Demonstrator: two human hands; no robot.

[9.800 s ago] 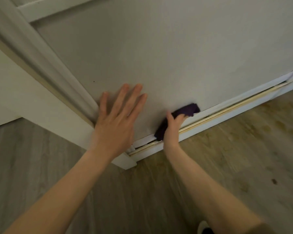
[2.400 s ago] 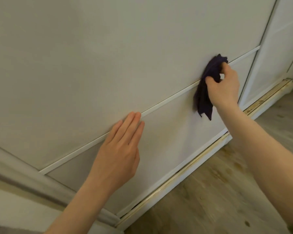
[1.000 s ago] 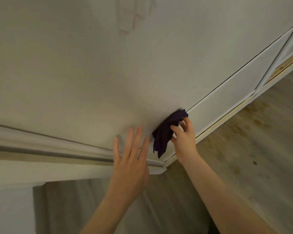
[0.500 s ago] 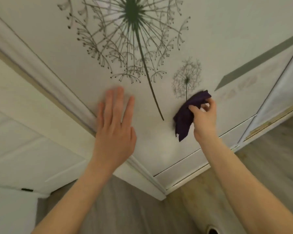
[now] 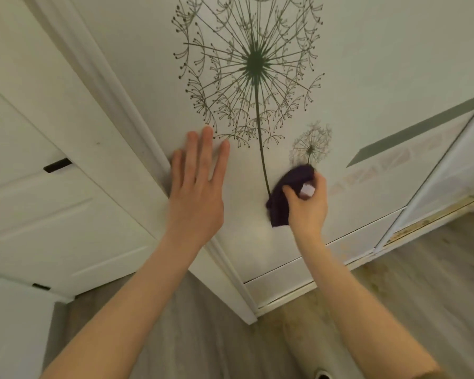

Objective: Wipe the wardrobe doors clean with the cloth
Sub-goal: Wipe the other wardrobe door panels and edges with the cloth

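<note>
Fingers [image 5: 320, 184] of the right hand [image 5: 308, 209] are curling tightly round a bunched dark purple cloth [image 5: 281, 203] and pressing it against the white wardrobe door [image 5: 381, 64], right at the foot of the stem of the large dandelion decal [image 5: 253, 61]. Half a second earlier the cloth was sitting a little to the right of that stem foot. A second earlier it was working low on the door, well below the decal, so the wiping is climbing out of the lowest strip into the decorated panel and is now sweeping leftward across it. The left hand [image 5: 196, 192] is staying spread, fingers straight and gripping nothing. Its palm is lying flat on the door just left of the stem, under the decal's seed head, steadying the panel as before. Judging from this, the low strip is likely done, while the surface above and to the right of the decal is still waiting. The printed stem may be wanting a lighter stroke.
</note>
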